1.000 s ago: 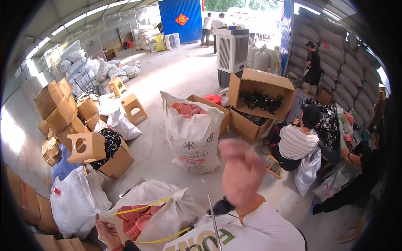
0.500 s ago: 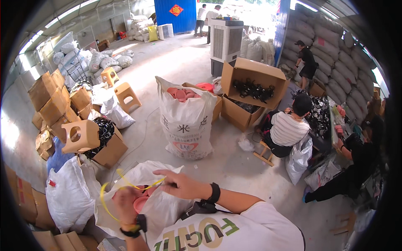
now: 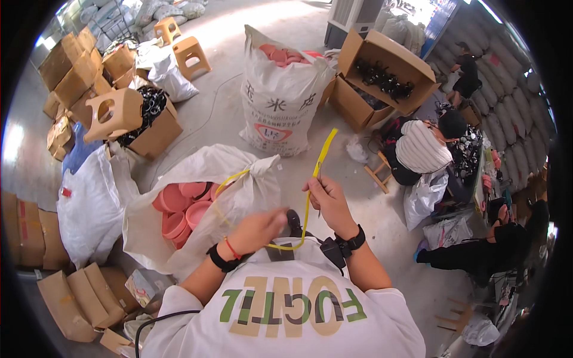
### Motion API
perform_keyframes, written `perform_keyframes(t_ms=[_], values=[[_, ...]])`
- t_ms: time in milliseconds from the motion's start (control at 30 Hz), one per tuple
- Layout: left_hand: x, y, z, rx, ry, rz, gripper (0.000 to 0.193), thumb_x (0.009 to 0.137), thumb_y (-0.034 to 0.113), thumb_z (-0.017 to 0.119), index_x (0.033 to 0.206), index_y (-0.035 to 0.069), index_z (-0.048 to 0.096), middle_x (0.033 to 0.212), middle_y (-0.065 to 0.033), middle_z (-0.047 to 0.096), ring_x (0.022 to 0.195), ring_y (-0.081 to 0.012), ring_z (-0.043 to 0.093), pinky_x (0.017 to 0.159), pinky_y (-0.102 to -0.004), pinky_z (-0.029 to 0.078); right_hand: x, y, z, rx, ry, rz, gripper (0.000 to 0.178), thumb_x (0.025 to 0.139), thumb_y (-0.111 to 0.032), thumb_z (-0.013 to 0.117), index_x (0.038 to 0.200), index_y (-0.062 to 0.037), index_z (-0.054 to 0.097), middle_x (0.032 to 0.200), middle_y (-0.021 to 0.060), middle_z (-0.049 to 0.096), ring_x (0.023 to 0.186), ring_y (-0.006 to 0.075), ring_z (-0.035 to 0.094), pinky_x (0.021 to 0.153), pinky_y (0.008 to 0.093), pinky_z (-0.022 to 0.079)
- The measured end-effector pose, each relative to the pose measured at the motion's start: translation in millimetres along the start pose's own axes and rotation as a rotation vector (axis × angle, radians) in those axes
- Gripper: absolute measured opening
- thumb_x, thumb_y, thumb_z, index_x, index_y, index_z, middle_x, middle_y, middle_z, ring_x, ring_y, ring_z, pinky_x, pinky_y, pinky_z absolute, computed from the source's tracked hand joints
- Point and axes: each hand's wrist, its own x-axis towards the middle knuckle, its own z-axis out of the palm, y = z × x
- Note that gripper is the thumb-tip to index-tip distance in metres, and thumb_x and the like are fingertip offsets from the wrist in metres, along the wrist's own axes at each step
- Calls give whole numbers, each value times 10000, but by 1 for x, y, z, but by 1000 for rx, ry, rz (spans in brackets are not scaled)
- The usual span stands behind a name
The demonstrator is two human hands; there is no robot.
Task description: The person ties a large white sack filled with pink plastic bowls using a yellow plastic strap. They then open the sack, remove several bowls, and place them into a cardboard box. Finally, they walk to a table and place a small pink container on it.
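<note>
My right hand [image 3: 332, 206] is closed on a yellow strap [image 3: 323, 156], whose free end sticks up above the fingers. A thin dark metal piece [image 3: 320, 186], perhaps a needle, shows in the same pinch. The strap hangs in a loop below and runs toward my left hand [image 3: 258, 230], which is smeared by motion, so its grip is unclear. Left of my hands an open white woven sack [image 3: 152, 224] holds pink round dish-like pieces [image 3: 174, 225]. One top corner of the sack is gathered into a bunch [image 3: 263, 170], with more yellow strap beside it.
A full white sack [image 3: 276, 113] of pink pieces stands ahead. Cardboard boxes [image 3: 391, 67] with black parts are behind it. Stools [image 3: 113, 113], boxes and bags crowd the left. A seated person [image 3: 421, 146] works at the right, and others are beyond.
The view has tilted downward. My hands have moved right, away from the sack's opening. My right hand now raises the strap's end upright, and my left hand has come closer to my body.
</note>
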Motion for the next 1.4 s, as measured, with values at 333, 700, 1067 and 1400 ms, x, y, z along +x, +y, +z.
perform_keyframes(t_ms=[333, 700, 1067, 1400], values=[[19, 4, -12, -812, 333, 202, 214, 917, 151, 456, 1034, -9, 537, 855, -38, 585, 801, -97, 539, 757, -241, 426, -4, 25, 21, -325, -407, 51, 256, 898, -217, 464, 850, 8, 575, 657, 8, 509, 624, 73, 426, 574, 237, 372], [12, 17, 10, -350, 708, -19, 168, 890, 141, 507, 956, -5, 559, 693, 16, 483, 619, -63, 428, 570, -197, 357, 47, -15, 5, -643, -373, -520, 174, 830, -64, 521, 983, -17, 588, 687, 107, 550, 528, 213, 512, 500, 290, 401], [24, 25, 19, -135, 793, -58, 230, 923, 152, 416, 976, -16, 566, 784, -63, 546, 693, -108, 469, 641, -219, 388, 82, -16, -11, -522, -583, -541, 157, 811, -52, 552, 956, -18, 603, 653, 92, 546, 477, 175, 476, 458, 279, 383], [34, 29, 33, -274, 803, -106, 179, 916, 148, 433, 951, 1, 531, 715, -101, 555, 608, -155, 501, 584, -262, 414, 99, -19, -7, -239, -796, -258, 153, 816, -58, 582, 951, 14, 580, 738, 71, 608, 635, 92, 576, 570, 224, 460]])
